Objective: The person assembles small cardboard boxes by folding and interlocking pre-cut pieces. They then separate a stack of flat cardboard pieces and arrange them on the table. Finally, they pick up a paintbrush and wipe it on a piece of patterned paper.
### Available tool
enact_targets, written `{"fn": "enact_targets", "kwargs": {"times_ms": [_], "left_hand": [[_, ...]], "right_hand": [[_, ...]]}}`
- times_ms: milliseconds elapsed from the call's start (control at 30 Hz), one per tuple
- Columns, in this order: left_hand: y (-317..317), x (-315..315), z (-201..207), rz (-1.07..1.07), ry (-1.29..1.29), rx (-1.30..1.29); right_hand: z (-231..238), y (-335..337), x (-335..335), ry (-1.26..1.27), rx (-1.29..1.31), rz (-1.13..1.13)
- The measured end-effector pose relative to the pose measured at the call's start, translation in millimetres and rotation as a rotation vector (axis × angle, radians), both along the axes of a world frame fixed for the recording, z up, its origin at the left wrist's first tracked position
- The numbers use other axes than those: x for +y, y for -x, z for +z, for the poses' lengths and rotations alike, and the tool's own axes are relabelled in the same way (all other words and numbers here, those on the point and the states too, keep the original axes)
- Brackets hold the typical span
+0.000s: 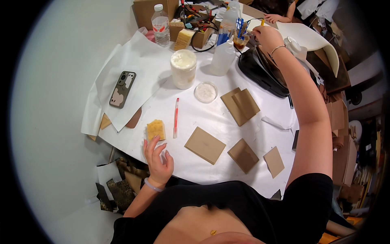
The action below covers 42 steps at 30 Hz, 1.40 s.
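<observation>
My left hand [159, 164] is open, its fingers loosely spread and the tips beside a yellow sponge [156, 129] with nothing in the palm. Stretched far forward, my right hand [268, 37] is closed at a cup [241, 41] of brown liquid holding blue-handled tools. A small yellow tip shows above its fingers; what they grip is hidden. Between my arms lie flat tan pieces: one rectangle [205, 145], a darker, partly wet-looking one [243, 155], a small one [274, 162] and a folded one [246, 105]. A red pen [176, 118] lies right of the sponge.
A tub of white paste [183, 73], a round clear lid [206, 92] and a squeeze bottle [223, 60] stand mid-table. A black bag [260, 71] sits under my right forearm. A phone [122, 90] rests on white paper at left. Another person's hand [274, 18] is at the back.
</observation>
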State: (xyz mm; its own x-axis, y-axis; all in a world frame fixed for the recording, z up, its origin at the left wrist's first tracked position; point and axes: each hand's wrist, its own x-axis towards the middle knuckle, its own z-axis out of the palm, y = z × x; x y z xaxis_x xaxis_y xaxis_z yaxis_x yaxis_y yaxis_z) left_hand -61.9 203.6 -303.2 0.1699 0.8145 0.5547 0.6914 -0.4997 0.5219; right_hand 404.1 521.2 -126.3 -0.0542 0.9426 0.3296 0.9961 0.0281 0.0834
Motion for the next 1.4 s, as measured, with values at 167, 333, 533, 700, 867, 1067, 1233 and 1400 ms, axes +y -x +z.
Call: {"fn": "enact_targets", "kwargs": {"times_ms": [167, 333, 533, 700, 867, 1067, 1233, 1400], "left_hand": [[-3.5, 4.4, 2.1, -0.019, -0.003, -0.013], [0.5, 3.8, 2.4, 0.002, -0.034, -0.039], [11.7, -5.6, 0.3, -0.063, -0.025, -0.200], [12.7, -66.6, 13.9, -0.338, -0.178, -0.203], [52.0, -144.5, -36.6, -0.381, 0.023, -0.185], [146.6, -186.0, -72.5, -0.047, 0.355, -0.141], [187.6, -196.9, -128.2, 0.103, 0.661, -0.065], [184.9, -146.8, -261.4, 0.240, 0.678, 0.051]], "right_hand": [[3.3, -22.8, 7.2, -0.127, 0.146, -0.050], [40.5, -1.7, -7.4, -0.448, 0.088, 0.040], [76.6, 116.7, -101.1, -0.413, 0.383, 0.218], [39.6, 244.3, -210.1, -0.306, 0.379, 0.780], [-42.1, 363.6, -301.1, -0.075, 0.587, 0.955], [-113.7, 422.9, -351.2, 0.332, 0.492, 0.947], [-167.4, 453.9, -359.4, 0.170, 0.379, 1.090], [-202.1, 467.6, -354.7, 0.274, -0.058, 1.043]]}}
